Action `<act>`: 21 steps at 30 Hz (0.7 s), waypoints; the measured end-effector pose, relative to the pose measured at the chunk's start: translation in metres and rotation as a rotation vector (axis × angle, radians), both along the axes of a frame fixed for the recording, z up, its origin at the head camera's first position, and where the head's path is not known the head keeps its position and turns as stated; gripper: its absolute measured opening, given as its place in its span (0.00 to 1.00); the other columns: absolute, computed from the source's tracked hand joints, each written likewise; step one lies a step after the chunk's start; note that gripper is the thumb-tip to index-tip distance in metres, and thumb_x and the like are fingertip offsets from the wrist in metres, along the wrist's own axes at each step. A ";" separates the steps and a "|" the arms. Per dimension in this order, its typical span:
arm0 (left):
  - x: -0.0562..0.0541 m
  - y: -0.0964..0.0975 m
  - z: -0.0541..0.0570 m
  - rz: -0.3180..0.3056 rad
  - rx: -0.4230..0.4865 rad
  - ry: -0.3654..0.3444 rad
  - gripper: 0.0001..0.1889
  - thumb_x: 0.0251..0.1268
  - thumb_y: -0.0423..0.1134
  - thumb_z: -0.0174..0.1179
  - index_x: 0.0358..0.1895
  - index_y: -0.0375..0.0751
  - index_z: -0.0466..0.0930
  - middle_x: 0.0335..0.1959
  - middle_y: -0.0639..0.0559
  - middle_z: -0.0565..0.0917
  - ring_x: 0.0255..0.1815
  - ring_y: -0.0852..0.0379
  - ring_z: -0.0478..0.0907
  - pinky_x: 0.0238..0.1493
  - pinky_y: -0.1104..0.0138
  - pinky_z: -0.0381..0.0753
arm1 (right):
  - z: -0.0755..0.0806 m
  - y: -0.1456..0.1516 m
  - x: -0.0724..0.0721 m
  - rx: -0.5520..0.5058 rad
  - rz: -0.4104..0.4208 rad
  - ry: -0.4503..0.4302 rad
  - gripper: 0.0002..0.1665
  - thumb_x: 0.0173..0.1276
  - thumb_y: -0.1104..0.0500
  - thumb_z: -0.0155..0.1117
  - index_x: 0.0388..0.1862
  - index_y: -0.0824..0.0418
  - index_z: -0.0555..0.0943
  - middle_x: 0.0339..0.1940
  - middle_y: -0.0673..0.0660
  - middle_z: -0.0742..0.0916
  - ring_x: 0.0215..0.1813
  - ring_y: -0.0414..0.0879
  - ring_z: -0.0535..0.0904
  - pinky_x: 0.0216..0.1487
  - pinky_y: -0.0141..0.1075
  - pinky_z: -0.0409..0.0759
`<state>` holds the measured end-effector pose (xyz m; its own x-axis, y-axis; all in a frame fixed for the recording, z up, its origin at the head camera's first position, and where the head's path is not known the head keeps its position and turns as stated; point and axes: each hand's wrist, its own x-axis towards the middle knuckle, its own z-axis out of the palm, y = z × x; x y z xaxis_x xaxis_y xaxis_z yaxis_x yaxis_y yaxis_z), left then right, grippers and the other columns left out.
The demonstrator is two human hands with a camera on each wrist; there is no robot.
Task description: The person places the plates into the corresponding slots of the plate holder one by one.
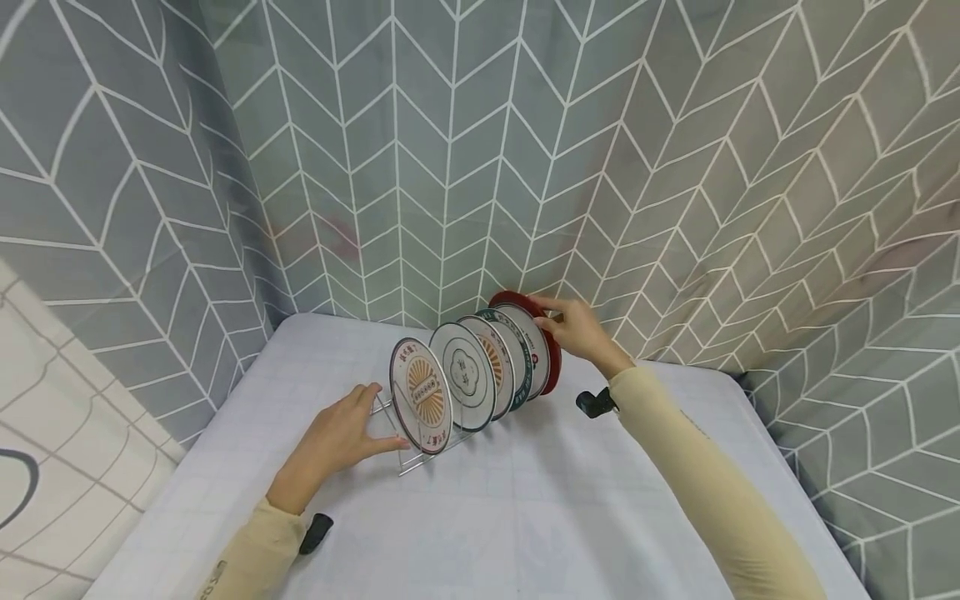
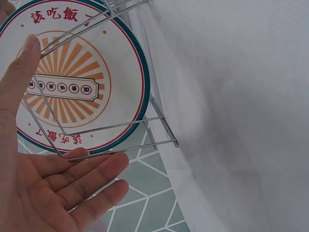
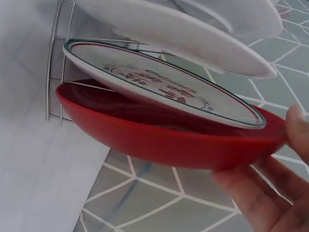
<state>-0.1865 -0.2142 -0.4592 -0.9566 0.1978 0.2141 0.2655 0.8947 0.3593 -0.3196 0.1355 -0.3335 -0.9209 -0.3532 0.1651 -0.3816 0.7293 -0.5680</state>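
A wire plate rack (image 1: 405, 468) holds several round plates on edge. The nearest is a white plate (image 1: 422, 396) with an orange sunburst and red characters. My left hand (image 1: 341, 429) is spread around the rack's near end. In the left wrist view, the thumb (image 2: 30, 46) lies by one side wire over the sunburst plate (image 2: 123, 67), and the fingers (image 2: 91, 181) lie along the other side. At the far end, my right hand (image 1: 577, 329) pinches the rim of a deep red plate (image 3: 159, 145), thumb on the inside and fingers underneath. A white plate with a green-and-red rim (image 3: 217, 113) leans into it.
The rack stands on a white-covered table (image 1: 517, 508). Behind it hangs a grey curtain with white zigzag lines (image 1: 450, 167), close to the red plate's end. More white plates (image 1: 462, 379) stand in the middle of the rack.
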 end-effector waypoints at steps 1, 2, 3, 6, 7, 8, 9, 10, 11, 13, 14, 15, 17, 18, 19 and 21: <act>0.000 0.000 0.000 0.001 0.002 -0.005 0.56 0.41 0.72 0.68 0.65 0.28 0.67 0.56 0.30 0.77 0.51 0.36 0.80 0.50 0.46 0.82 | 0.000 0.001 0.001 -0.009 0.006 0.005 0.25 0.72 0.57 0.62 0.67 0.54 0.75 0.58 0.61 0.84 0.47 0.54 0.87 0.36 0.37 0.85; 0.000 -0.001 0.001 0.000 0.004 -0.009 0.57 0.41 0.72 0.68 0.65 0.28 0.67 0.56 0.30 0.77 0.52 0.35 0.80 0.51 0.46 0.82 | 0.001 0.001 0.002 -0.014 0.006 0.017 0.25 0.72 0.56 0.62 0.68 0.54 0.75 0.59 0.61 0.84 0.49 0.54 0.87 0.38 0.39 0.86; 0.000 -0.001 0.001 -0.003 0.007 -0.009 0.56 0.41 0.72 0.68 0.65 0.28 0.67 0.56 0.30 0.77 0.52 0.35 0.80 0.51 0.46 0.82 | 0.003 0.002 0.003 -0.022 0.005 0.032 0.26 0.72 0.55 0.62 0.68 0.55 0.75 0.60 0.60 0.84 0.51 0.54 0.86 0.41 0.41 0.87; 0.000 -0.001 0.003 -0.004 0.007 -0.006 0.57 0.41 0.72 0.68 0.65 0.27 0.67 0.56 0.30 0.77 0.51 0.35 0.80 0.51 0.46 0.82 | 0.011 0.004 0.011 -0.050 -0.007 0.098 0.26 0.72 0.54 0.61 0.68 0.56 0.75 0.63 0.60 0.82 0.51 0.55 0.86 0.45 0.47 0.86; 0.000 -0.001 0.003 -0.004 0.005 -0.003 0.56 0.41 0.72 0.69 0.65 0.27 0.67 0.55 0.31 0.78 0.51 0.36 0.80 0.50 0.46 0.82 | 0.014 0.005 0.014 -0.060 -0.012 0.123 0.26 0.72 0.54 0.61 0.68 0.56 0.75 0.64 0.59 0.81 0.51 0.56 0.86 0.46 0.48 0.86; 0.000 -0.001 0.003 -0.004 0.005 0.001 0.56 0.41 0.72 0.69 0.65 0.28 0.67 0.55 0.31 0.78 0.50 0.36 0.81 0.50 0.46 0.82 | 0.017 0.004 0.017 -0.069 -0.016 0.148 0.26 0.72 0.54 0.62 0.68 0.56 0.75 0.65 0.60 0.80 0.51 0.56 0.86 0.47 0.49 0.85; 0.000 -0.001 0.003 -0.006 0.004 0.005 0.56 0.41 0.72 0.69 0.64 0.27 0.68 0.54 0.31 0.78 0.49 0.36 0.81 0.49 0.46 0.83 | 0.021 0.004 0.021 -0.078 -0.015 0.168 0.26 0.71 0.54 0.62 0.68 0.56 0.75 0.65 0.60 0.80 0.51 0.56 0.86 0.48 0.50 0.85; 0.000 -0.001 0.003 -0.004 0.004 0.007 0.56 0.40 0.72 0.69 0.64 0.27 0.68 0.54 0.31 0.78 0.49 0.36 0.81 0.49 0.47 0.83 | 0.024 0.003 0.025 -0.087 -0.015 0.180 0.27 0.71 0.53 0.62 0.67 0.55 0.75 0.66 0.60 0.80 0.51 0.57 0.86 0.48 0.51 0.85; 0.001 -0.001 0.004 -0.003 0.006 0.007 0.56 0.40 0.72 0.69 0.64 0.27 0.68 0.54 0.31 0.78 0.49 0.36 0.81 0.49 0.46 0.83 | 0.026 0.001 0.029 -0.095 -0.015 0.188 0.26 0.71 0.53 0.63 0.67 0.55 0.76 0.65 0.60 0.80 0.51 0.57 0.86 0.47 0.50 0.85; 0.000 -0.002 0.005 -0.005 0.006 0.005 0.56 0.41 0.71 0.69 0.64 0.27 0.68 0.55 0.31 0.78 0.49 0.36 0.81 0.49 0.46 0.83 | 0.029 -0.002 0.037 -0.109 -0.013 0.206 0.26 0.70 0.53 0.63 0.66 0.54 0.77 0.64 0.60 0.81 0.51 0.56 0.86 0.45 0.49 0.86; 0.000 -0.002 0.005 -0.006 0.008 0.003 0.56 0.41 0.72 0.69 0.64 0.27 0.67 0.55 0.30 0.78 0.50 0.35 0.81 0.49 0.46 0.83 | 0.029 -0.004 0.041 -0.115 -0.009 0.213 0.26 0.70 0.53 0.64 0.66 0.54 0.77 0.63 0.59 0.82 0.51 0.56 0.86 0.44 0.49 0.87; 0.000 -0.002 0.005 -0.007 0.007 -0.001 0.56 0.41 0.72 0.69 0.64 0.27 0.67 0.55 0.30 0.77 0.50 0.35 0.80 0.49 0.46 0.82 | 0.028 -0.007 0.045 -0.120 -0.006 0.220 0.25 0.70 0.53 0.64 0.65 0.54 0.78 0.62 0.59 0.83 0.51 0.56 0.86 0.43 0.47 0.87; 0.001 -0.001 0.005 -0.008 0.007 -0.008 0.57 0.41 0.72 0.68 0.65 0.27 0.67 0.56 0.30 0.77 0.51 0.35 0.80 0.50 0.46 0.82 | 0.025 -0.012 0.053 -0.128 0.006 0.247 0.25 0.69 0.54 0.65 0.64 0.55 0.79 0.59 0.59 0.84 0.50 0.54 0.86 0.39 0.44 0.87; 0.001 -0.001 0.005 -0.009 0.005 -0.009 0.57 0.41 0.73 0.68 0.65 0.27 0.67 0.56 0.30 0.77 0.51 0.35 0.80 0.50 0.47 0.82 | 0.022 -0.015 0.058 -0.143 0.020 0.258 0.25 0.68 0.55 0.66 0.64 0.56 0.79 0.58 0.60 0.85 0.48 0.54 0.87 0.37 0.42 0.86; 0.001 -0.001 0.005 -0.011 0.006 -0.009 0.57 0.40 0.73 0.68 0.65 0.27 0.67 0.55 0.30 0.77 0.51 0.36 0.80 0.50 0.47 0.82 | 0.020 -0.018 0.064 -0.156 0.031 0.267 0.25 0.68 0.56 0.67 0.63 0.57 0.79 0.58 0.60 0.85 0.48 0.54 0.87 0.35 0.40 0.85; 0.001 -0.001 0.005 -0.014 0.007 -0.009 0.57 0.41 0.73 0.68 0.65 0.26 0.67 0.55 0.30 0.77 0.50 0.36 0.80 0.50 0.47 0.83 | 0.015 -0.028 0.076 -0.183 0.064 0.295 0.25 0.66 0.58 0.68 0.63 0.59 0.79 0.57 0.60 0.86 0.48 0.55 0.87 0.34 0.37 0.83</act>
<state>-0.1851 -0.2153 -0.4539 -0.9556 0.2096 0.2073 0.2747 0.8882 0.3683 -0.2438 0.1079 -0.3183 -0.8010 -0.3489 0.4865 -0.5905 0.5947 -0.5456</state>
